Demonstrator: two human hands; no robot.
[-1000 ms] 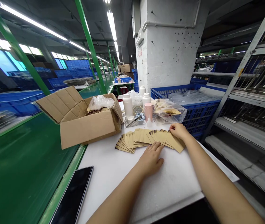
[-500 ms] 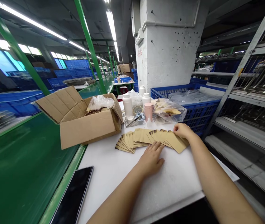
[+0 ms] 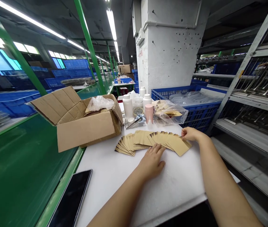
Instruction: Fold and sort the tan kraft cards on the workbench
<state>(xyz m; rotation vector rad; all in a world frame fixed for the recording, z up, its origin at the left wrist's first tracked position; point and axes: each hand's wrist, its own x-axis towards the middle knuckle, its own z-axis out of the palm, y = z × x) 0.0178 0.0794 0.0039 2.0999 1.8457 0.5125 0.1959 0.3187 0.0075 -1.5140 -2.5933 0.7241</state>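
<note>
A fan of several flat brown paper envelopes (image 3: 148, 141) lies spread on the white table (image 3: 124, 183). My left hand (image 3: 151, 160) lies flat with fingers stretched, its fingertips pressing the near edge of the fan's middle. My right hand (image 3: 190, 134) rests at the right end of the fan, fingers curled on the outermost envelope's far edge.
An open cardboard box (image 3: 86, 121) with a plastic bag stands at the table's left. White bottles (image 3: 128, 105), a pink cup (image 3: 149, 113) and a clear bag of envelopes (image 3: 169, 113) sit behind the fan. A dark phone (image 3: 71, 198) lies near left. Blue crate (image 3: 195, 107), metal shelves (image 3: 254, 104) right.
My right hand has slid rightward along the fan, pulling the end envelopes farther out. The left hand has stayed put.
</note>
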